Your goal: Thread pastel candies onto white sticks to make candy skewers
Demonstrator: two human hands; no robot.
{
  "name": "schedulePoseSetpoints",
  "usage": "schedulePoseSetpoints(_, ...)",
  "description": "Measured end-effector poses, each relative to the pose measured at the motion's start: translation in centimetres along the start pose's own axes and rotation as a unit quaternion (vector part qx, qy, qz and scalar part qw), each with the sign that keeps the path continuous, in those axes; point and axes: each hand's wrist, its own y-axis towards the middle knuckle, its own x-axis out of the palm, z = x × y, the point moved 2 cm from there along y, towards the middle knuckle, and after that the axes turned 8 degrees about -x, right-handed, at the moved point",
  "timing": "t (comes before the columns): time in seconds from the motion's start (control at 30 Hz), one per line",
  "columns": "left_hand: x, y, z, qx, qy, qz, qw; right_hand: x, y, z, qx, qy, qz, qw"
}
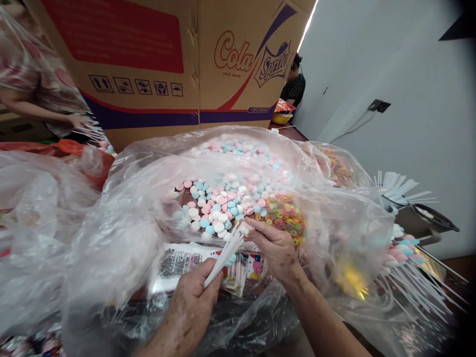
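A bundle of thin white sticks is gripped in my left hand, its far ends spread slightly up and to the right. My right hand pinches a small whitish candy at the tips of these sticks, with thumb and fingers together. Just beyond both hands lie pink, white and blue candies, partly under clear plastic. Colourful ring candies are heaped beside them, to the right. Printed packets lie under and behind my left hand.
A large cardboard box stands behind the clear plastic sheeting. Finished-looking candy sticks and a grey jug are at the right. One person's hand holds sticks at the far left; another person is behind the box.
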Motion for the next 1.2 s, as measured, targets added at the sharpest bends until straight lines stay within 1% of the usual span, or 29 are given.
schedulePoseSetpoints(0.17,0.2,0.1,-0.7,0.012,-0.034,0.007,0.999,0.4,-1.1,0.1,-0.034,-0.019,-0.005,0.999)
schedulePoseSetpoints(0.33,0.2,0.2,-1.4,0.021,-0.044,0.016,0.999,1.2,-2.3,-0.7,-0.104,-0.069,0.016,0.992)
schedulePoseSetpoints(0.47,0.5,0.0,-1.5,0.017,-0.043,0.01,0.999,2.4,-3.2,-1.2,-0.163,-0.106,-0.016,0.981)
schedulePoseSetpoints(0.6,0.7,0.0,-1.8,0.024,-0.063,0.016,0.998,3.4,-3.9,-1.4,-0.18,-0.12,-0.052,0.975)
schedulePoseSetpoints(0.7,0.5,0.2,-1.7,0.026,-0.089,0.025,0.995,2.9,-3.4,-1.9,-0.168,-0.13,-0.092,0.973)
schedulePoseSetpoints(0.73,0.3,0.3,-1.5,0.027,-0.098,0.035,0.994,2.4,-2.9,-2.2,-0.159,-0.135,-0.092,0.974)
schedulePoseSetpoints(0.8,0.0,0.4,-1.1,0.033,-0.123,0.056,0.99,1.2,-1.4,-2.8,-0.149,-0.167,-0.059,0.973)
schedulePoseSetpoints(0.83,-0.2,0.5,-0.9,0.034,-0.141,0.06,0.988,0.7,-0.5,-3.0,-0.155,-0.2,-0.038,0.967)
schedulePoseSetpoints(0.87,-0.3,0.5,-0.7,0.036,-0.162,0.061,0.984,0.4,0.3,-3.2,-0.168,-0.249,-0.031,0.953)
schedulePoseSetpoints(0.9,-0.3,0.5,-0.6,0.038,-0.182,0.06,0.981,0.3,1.2,-3.2,-0.18,-0.31,-0.041,0.933)
schedulePoseSetpoints(0.93,-0.3,0.5,-0.4,0.039,-0.198,0.057,0.978,0.6,1.9,-2.9,-0.184,-0.377,-0.07,0.905)
schedulePoseSetpoints(1.03,-0.1,0.4,0.0,0.038,-0.228,0.048,0.972,2.2,2.9,-1.5,-0.176,-0.557,-0.158,0.796)
schedulePoseSetpoints(1.07,0.0,0.4,0.0,0.033,-0.231,0.045,0.971,2.9,3.0,-1.0,-0.178,-0.598,-0.174,0.762)
schedulePoseSetpoints(1.1,0.0,0.4,0.0,0.027,-0.232,0.043,0.971,3.4,3.0,-0.7,-0.183,-0.624,-0.186,0.736)
schedulePoseSetpoints(1.13,0.0,0.4,0.0,0.023,-0.232,0.043,0.971,3.8,2.9,-0.4,-0.19,-0.637,-0.194,0.721)
schedulePoseSetpoints(1.17,-0.1,0.4,-0.1,0.019,-0.233,0.045,0.971,4.0,2.9,-0.2,-0.193,-0.639,-0.192,0.719)
schedulePoseSetpoints(1.2,-0.2,0.4,-0.3,0.016,-0.233,0.045,0.971,3.9,3.0,-0.2,-0.185,-0.629,-0.183,0.733)
